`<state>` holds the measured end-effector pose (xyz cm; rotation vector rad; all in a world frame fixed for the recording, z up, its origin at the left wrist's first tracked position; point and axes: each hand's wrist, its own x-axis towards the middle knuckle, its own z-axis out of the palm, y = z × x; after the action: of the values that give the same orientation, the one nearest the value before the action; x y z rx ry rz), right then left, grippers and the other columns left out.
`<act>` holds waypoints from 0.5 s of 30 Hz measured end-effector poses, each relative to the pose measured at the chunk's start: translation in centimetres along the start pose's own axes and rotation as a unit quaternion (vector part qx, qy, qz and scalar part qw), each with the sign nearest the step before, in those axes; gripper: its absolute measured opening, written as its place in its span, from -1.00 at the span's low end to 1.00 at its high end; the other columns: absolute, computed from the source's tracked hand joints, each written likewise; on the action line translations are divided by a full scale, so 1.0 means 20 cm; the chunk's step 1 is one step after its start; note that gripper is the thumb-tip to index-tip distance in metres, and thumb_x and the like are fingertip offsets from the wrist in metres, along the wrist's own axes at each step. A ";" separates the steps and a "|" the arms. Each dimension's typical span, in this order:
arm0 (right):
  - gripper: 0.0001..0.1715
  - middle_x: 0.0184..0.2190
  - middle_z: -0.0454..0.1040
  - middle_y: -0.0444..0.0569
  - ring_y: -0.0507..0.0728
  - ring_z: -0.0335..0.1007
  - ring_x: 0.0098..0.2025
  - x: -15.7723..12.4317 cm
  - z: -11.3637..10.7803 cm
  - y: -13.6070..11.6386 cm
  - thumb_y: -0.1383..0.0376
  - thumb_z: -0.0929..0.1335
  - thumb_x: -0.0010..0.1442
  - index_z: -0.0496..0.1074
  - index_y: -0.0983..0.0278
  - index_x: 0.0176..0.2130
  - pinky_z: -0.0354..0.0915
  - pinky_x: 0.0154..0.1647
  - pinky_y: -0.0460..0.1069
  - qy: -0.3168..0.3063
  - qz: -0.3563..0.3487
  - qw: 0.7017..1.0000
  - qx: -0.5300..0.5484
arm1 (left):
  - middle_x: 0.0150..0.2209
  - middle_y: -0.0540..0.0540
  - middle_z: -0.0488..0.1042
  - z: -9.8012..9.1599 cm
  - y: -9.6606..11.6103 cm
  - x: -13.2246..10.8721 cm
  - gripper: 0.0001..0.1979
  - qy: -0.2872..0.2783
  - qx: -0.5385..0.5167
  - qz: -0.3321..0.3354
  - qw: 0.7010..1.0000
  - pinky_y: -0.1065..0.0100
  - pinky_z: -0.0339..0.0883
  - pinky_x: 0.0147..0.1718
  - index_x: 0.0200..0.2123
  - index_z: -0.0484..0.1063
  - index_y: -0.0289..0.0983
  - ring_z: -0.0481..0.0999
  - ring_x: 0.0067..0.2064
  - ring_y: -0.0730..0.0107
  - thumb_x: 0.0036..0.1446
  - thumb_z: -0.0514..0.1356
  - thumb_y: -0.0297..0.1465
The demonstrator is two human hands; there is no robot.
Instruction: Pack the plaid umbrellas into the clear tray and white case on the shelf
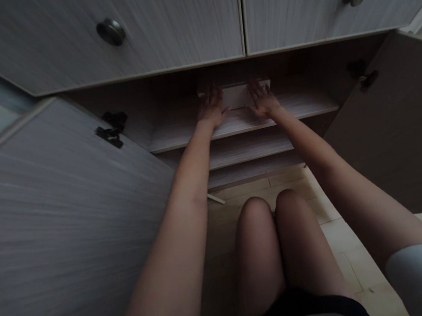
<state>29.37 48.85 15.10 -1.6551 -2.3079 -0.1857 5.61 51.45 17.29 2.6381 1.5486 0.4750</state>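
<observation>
One pale, rectangular box [237, 96], its material hard to tell in the dim light, is resting on the top visible shelf [177, 131], a light wood-grain board inside an open low cabinet, and is marking the centre of the clock for the directions that follow. At 9 o'clock, the person's bare left hand [211, 107] is lying open against the box's end, its fingers stretching forward and its thumb pointing inward. At 3 o'clock, the bare right hand [263, 100] is mirroring it, also open, fingers spreading over the opposite end; both hands are touching the box with extended fingers rather than curling around it. Directly below, at 6 o'clock, a second wood-grain shelf [248, 149] is running parallel to the first. A grey, wood-grain left door [68, 221] is standing open at 8 o'clock, while a darker grey-brown right door [406, 154] is standing open toward 4 o'clock. Dark metal hinges [111, 130] are showing on both sides. Round metal knobs [111, 32] are projecting from the grey panels above, at 10 and 2 o'clock. The person's bare knees [257, 219] are pointing toward the cabinet from 6 o'clock, over a pale plank floor [357, 268], where a thin, light-coloured strip [216, 199] is lying at 7 o'clock.
</observation>
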 end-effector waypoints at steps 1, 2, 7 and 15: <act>-0.03 0.49 -0.29 0.29 0.42 -0.42 0.51 0.00 -0.01 -0.01 -0.09 0.00 0.40 -0.14 0.58 0.44 -0.31 0.46 0.38 -0.002 0.003 1.000 0.000 | 0.51 -0.19 -0.28 0.00 0.00 0.01 -0.17 -0.002 -0.004 -0.003 1.000 -0.03 -0.36 0.44 0.47 -0.10 -0.31 -0.39 0.51 0.08 0.26 0.10 -0.11; -0.05 0.48 -0.28 0.29 0.42 -0.41 0.51 0.01 -0.02 -0.02 -0.08 -0.01 0.41 -0.13 0.58 0.44 -0.32 0.45 0.38 -0.007 0.006 1.000 -0.002 | 0.51 -0.18 -0.26 0.00 0.00 0.01 -0.18 -0.001 -0.009 -0.005 1.000 -0.03 -0.35 0.44 0.46 -0.08 -0.31 -0.38 0.51 0.09 0.27 0.09 -0.09; -0.07 0.49 -0.32 0.24 0.36 -0.42 0.52 -0.02 -0.08 -0.04 -0.05 0.02 0.41 -0.19 0.54 0.46 -0.25 0.46 0.34 -0.025 0.042 0.999 0.014 | 0.51 -0.22 -0.24 0.00 0.06 -0.08 -0.18 0.043 -0.030 -0.005 0.999 -0.09 -0.45 0.42 0.44 -0.07 -0.40 -0.39 0.51 0.13 0.33 -0.08 0.04; -0.12 0.08 0.46 0.30 0.32 0.44 0.10 -0.79 0.04 -0.05 -0.13 -0.09 0.36 0.16 0.32 0.33 0.34 0.11 0.33 0.228 0.145 0.922 0.276 | 0.27 -0.32 0.38 0.29 0.05 -1.02 -0.37 0.196 -0.180 -0.108 0.958 0.00 0.10 0.32 0.27 0.29 -0.28 0.29 0.35 0.13 0.33 -0.18 -0.08</act>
<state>33.00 34.44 9.40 -1.4377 -1.5584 0.1262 -1.09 34.01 7.18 2.1593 1.6253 1.1909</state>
